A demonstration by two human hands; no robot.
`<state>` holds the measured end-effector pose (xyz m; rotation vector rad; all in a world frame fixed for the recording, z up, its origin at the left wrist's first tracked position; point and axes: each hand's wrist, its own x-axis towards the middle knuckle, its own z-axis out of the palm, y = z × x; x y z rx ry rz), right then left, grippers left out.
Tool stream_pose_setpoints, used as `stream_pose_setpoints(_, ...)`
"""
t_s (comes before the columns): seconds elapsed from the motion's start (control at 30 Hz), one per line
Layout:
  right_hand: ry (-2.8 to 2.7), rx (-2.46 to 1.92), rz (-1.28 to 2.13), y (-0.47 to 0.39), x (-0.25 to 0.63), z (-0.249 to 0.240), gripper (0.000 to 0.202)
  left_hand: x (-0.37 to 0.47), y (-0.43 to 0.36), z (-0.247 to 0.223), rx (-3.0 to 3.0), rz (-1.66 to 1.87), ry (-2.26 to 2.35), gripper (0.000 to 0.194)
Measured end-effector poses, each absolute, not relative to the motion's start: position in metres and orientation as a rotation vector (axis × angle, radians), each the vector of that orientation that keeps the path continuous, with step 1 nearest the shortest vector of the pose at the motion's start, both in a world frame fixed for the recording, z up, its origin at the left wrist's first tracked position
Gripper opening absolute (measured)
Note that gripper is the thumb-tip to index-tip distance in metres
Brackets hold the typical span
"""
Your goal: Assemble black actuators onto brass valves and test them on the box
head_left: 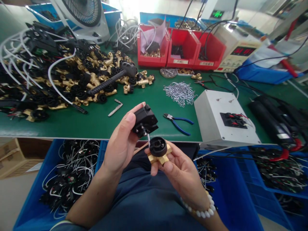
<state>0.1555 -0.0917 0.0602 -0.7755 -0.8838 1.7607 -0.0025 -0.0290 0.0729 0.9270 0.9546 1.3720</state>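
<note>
My left hand (121, 139) is closed around a black plastic actuator housing (145, 120), tilted so a round stub on its underside shows. Just below and to the right, my right hand (178, 168) grips a brass valve body (156, 158) topped by a round black collar (158, 146). A white cable runs down between the two parts; they are apart from each other. Beyond my hands on the green bench lie blue-handled cutting pliers (180, 123), a hex key (115, 107) and a heap of small metal clips (180, 93).
A large pile of brass valves (96, 73) covers the left of the bench, with a black hammer (113, 77) on it. Red bins (152, 61) line the back. A grey switch box (216, 118) stands right. Blue crates (31, 205) flank my lap.
</note>
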Motion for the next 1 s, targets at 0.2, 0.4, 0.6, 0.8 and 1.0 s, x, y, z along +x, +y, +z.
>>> stream_pose_setpoints(0.2,-0.900,-0.808,1.763,-0.092,0.155,0.057,0.046,-0.003,-0.037,0.079,1.009,1.380,0.955,0.038)
stream_pose_setpoints(0.4,-0.855,-0.801,1.733,-0.090,0.152,0.059,0.044,-0.001,-0.044,0.075,1.185,1.376,0.950,0.042)
stream_pose_setpoints(0.6,-0.834,-0.722,1.763,-0.089,0.154,0.057,0.041,-0.001,-0.042,0.068,1.348,1.411,0.938,0.043)
stream_pose_setpoints(0.8,-0.770,-0.736,1.698,-0.090,0.154,0.059,0.031,0.000,-0.042,0.070,1.642,1.640,0.959,0.064)
stream_pose_setpoints(1.0,-0.713,-0.717,1.703,-0.093,0.153,0.059,0.035,0.005,-0.044,0.067,1.750,1.684,0.761,0.078)
